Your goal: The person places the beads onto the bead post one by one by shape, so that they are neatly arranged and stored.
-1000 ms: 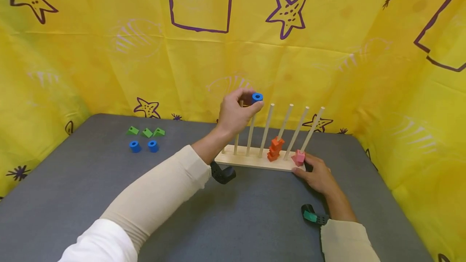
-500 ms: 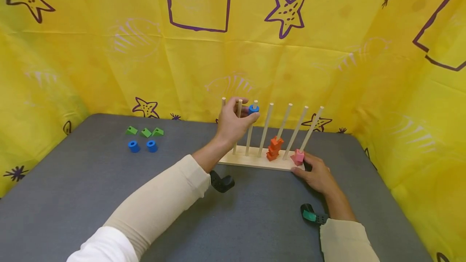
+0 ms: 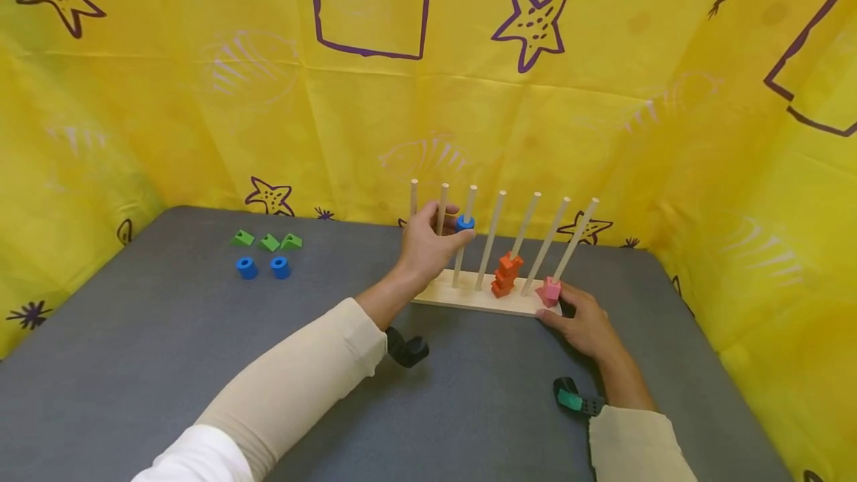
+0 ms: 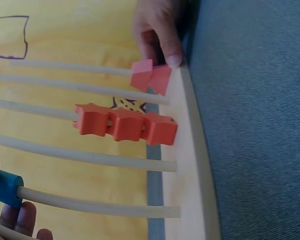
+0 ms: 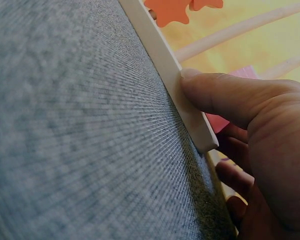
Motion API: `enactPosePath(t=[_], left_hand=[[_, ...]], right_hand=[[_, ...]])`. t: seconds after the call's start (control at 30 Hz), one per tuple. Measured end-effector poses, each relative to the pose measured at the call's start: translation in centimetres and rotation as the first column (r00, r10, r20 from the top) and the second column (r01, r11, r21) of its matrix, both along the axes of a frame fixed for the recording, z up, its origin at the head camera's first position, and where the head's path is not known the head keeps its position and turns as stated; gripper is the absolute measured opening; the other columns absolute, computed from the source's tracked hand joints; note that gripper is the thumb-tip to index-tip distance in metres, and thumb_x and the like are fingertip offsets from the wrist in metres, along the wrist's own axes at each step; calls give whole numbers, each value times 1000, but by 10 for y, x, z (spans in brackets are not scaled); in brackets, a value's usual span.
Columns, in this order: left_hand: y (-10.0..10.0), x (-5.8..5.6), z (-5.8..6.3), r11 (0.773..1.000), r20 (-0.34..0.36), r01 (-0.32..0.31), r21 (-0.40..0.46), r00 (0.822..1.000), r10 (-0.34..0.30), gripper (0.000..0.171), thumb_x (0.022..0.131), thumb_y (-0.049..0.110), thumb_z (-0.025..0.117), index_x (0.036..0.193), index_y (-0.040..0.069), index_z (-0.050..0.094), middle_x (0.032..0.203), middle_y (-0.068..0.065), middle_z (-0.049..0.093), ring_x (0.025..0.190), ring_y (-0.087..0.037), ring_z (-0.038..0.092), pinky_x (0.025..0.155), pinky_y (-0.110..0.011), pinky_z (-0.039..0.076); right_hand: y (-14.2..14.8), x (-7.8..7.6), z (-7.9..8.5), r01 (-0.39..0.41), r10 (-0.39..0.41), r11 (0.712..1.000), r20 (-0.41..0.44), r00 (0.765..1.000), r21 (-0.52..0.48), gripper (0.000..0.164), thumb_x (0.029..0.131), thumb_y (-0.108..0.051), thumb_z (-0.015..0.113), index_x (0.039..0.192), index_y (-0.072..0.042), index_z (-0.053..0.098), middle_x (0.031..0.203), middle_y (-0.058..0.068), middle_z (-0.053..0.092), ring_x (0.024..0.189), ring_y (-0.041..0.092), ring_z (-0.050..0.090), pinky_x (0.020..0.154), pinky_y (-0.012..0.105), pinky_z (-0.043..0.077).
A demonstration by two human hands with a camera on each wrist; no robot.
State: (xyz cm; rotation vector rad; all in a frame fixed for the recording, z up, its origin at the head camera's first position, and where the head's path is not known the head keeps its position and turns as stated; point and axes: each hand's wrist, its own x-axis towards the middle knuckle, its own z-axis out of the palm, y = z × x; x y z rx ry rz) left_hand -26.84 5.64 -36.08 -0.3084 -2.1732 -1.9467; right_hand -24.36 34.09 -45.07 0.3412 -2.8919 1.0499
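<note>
A wooden peg board (image 3: 469, 302) with several upright pegs stands on the table. My left hand (image 3: 426, 248) pinches a blue cylinder (image 3: 465, 224) that is threaded on the third peg from the left, in the upper half of that peg. The left wrist view shows the peg running out of the blue cylinder (image 4: 5, 187) down to the base. At the board's right end my right hand (image 3: 585, 322) grips the base, its thumb (image 5: 215, 90) on the front edge. Pink blocks (image 3: 550, 291) sit low on the rightmost peg beside it. Orange star-shaped blocks (image 3: 506, 275) are stacked on another peg.
On the left of the grey table (image 3: 167, 363) lie several loose pieces: green triangular blocks (image 3: 269, 243) in a row and two blue cylinders, one left (image 3: 247, 268) and one right (image 3: 280, 267). A yellow patterned cloth (image 3: 361, 110) hangs behind and at both sides.
My left hand has brought the blue cylinder from above the third peg onto it and partway down. The right hand has stayed at the board's end.
</note>
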Motion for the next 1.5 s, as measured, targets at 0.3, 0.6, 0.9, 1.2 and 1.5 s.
enactPosePath(t=[0.3,0.6,0.9,1.2,1.5], left_hand=[[-1,2,-16,1000,54,-4,-26,999,5,38,82,7,77,116,3,59,98,-7,62,91,-23,60,80,-35,52],[-3,1,-32,999,56,-4,-48,998,7,37,82,5,77,115,-1,60,101,-11,63,92,-24,60,80,-36,51],[-3,0,-51,995,120,-24,-99,992,36,36,81,6,79,112,1,62,99,-7,64,90,-22,62,79,-35,52],[-3,-2,-67,990,110,-32,-138,993,48,33,79,5,80,107,4,63,95,-6,64,89,-22,63,77,-36,52],[-1,-2,-75,986,117,-55,-159,990,74,34,75,2,80,104,2,63,91,-7,63,87,-23,60,77,-37,51]], right_hand=[[2,-1,-2,-9,9,1000,8,1000,-7,58,89,-28,72,136,0,53,141,25,44,129,48,35,102,66,22],[0,-1,0,-2,3,1000,11,1000,-20,56,88,-27,73,134,0,54,139,25,46,129,47,37,103,65,22],[-1,-1,0,-6,6,1000,5,1000,-18,56,88,-27,73,133,0,55,139,26,46,128,48,37,102,66,22],[0,-2,-1,-22,21,999,-12,1000,-47,53,87,-22,74,133,-1,56,138,24,48,127,47,39,102,66,22],[1,-4,-4,-24,23,998,-26,999,-53,49,86,-19,74,129,0,58,138,24,48,128,46,39,104,64,22]])
